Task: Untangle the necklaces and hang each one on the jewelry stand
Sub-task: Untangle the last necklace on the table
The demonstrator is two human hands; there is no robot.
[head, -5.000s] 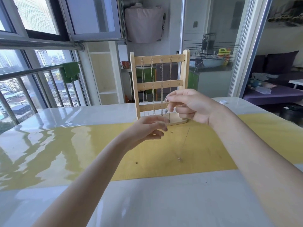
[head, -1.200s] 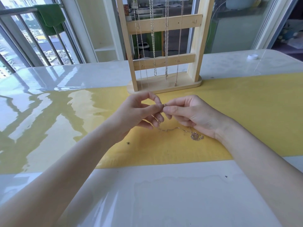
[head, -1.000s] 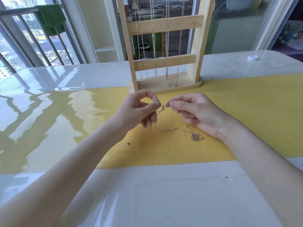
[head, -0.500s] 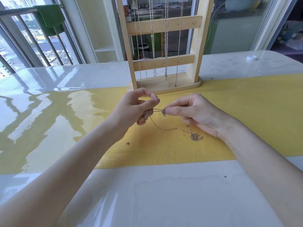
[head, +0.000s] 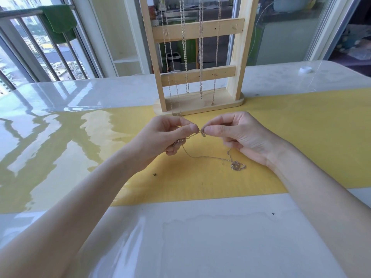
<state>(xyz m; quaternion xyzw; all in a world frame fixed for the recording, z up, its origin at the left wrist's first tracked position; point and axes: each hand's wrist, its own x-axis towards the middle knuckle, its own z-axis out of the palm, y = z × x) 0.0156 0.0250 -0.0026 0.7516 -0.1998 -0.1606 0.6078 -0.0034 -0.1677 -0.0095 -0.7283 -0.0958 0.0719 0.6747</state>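
A thin gold necklace (head: 204,156) trails over the yellow mat, its pendant end bunched in a small tangle (head: 237,165) under my right wrist. My left hand (head: 164,136) pinches one end of the chain between thumb and forefinger, with more chain gathered under its curled fingers. My right hand (head: 236,133) pinches the clasp end right beside it, fingertips almost touching. Just behind my hands stands the wooden jewelry stand (head: 197,101), with several chains (head: 201,57) hanging from its upper bar.
A glossy white table (head: 200,237) carries a yellow mat (head: 301,137) across its middle. A white bottle cap (head: 305,69) lies at the far right. A balcony railing with a green cloth (head: 58,21) is at the back left.
Over five seconds my hands came down from the stand to the mat with the necklace. In the last half second the fingertips closed together again at the clasp.
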